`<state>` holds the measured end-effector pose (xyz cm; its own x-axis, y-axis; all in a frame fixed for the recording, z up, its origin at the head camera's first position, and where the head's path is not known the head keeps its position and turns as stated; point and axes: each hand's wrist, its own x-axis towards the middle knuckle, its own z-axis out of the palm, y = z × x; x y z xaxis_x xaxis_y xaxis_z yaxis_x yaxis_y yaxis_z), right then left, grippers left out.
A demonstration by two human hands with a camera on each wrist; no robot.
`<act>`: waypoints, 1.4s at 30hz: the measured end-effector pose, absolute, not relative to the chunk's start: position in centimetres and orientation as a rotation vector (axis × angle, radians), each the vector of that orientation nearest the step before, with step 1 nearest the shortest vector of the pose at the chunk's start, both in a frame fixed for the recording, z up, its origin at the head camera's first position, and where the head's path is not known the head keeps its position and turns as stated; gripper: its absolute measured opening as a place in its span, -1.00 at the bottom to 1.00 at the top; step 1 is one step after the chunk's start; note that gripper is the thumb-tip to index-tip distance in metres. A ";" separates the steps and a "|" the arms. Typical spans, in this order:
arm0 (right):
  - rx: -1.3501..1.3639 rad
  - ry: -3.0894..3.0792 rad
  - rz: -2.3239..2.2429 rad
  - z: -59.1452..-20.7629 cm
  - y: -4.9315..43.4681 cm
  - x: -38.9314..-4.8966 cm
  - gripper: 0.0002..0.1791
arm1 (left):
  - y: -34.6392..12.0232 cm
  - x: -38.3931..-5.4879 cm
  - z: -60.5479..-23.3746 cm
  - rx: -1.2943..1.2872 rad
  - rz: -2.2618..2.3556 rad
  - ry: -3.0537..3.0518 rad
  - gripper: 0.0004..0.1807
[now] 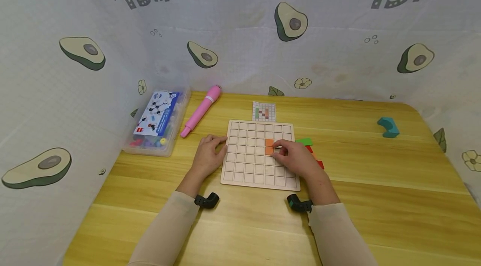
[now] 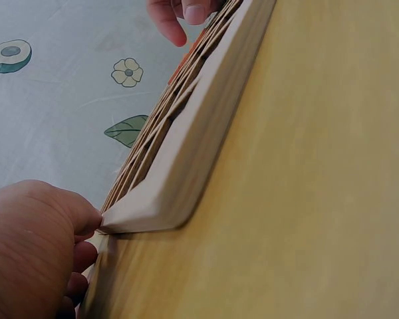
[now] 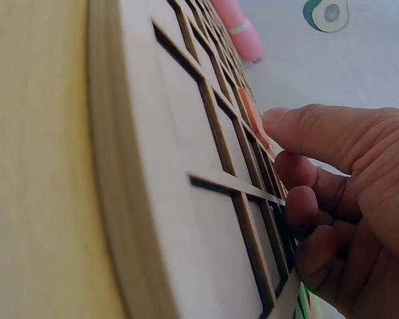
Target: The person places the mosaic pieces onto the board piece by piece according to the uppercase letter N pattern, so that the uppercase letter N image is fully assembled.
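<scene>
Orange tiles on grid board, R of ctr; prob. light, stiff, thin, a bit slick, hard to nick; best pinched by opp. edges. Board prob. rigid wood, steady by rim. Tiles lie just L of R hand fingertips, well apart from L hand. R hand: thumb + fingers bent at tile edge, can't tell if pinching. L hand: relaxed, touching board's L edge, no grip.

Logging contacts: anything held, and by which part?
Right grip: fingertips at the right edge of the flat orange square tiles; whether pinching cannot be told. Left grip: touching the left edge of the pale wooden grid board; no clasp visible.
</scene>
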<state>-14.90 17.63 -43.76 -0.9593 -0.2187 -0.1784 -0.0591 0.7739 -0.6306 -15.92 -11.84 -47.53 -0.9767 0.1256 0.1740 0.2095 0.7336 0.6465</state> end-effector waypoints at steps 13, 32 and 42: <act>-0.081 2.788 -0.956 -42.2 20.1 -15.1 -0.60 | -11.7 -15.8 -47.5 -0.277 -1.090 -2.820 -0.62; 0.028 2.810 -0.884 -41.7 25.8 -14.1 -0.55 | -11.9 -16.0 -47.4 -0.279 -1.077 -2.804 -0.63; 0.070 2.763 -0.866 -42.7 27.2 -13.9 -0.55 | -11.9 -16.0 -47.4 -0.277 -1.075 -2.811 -0.63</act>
<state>-13.87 27.22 -42.72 -0.9690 -0.0274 -0.2455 0.1177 0.8226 -0.5563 -15.99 -11.91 -47.41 -0.9761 0.1279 0.1755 0.2123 0.7311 0.6483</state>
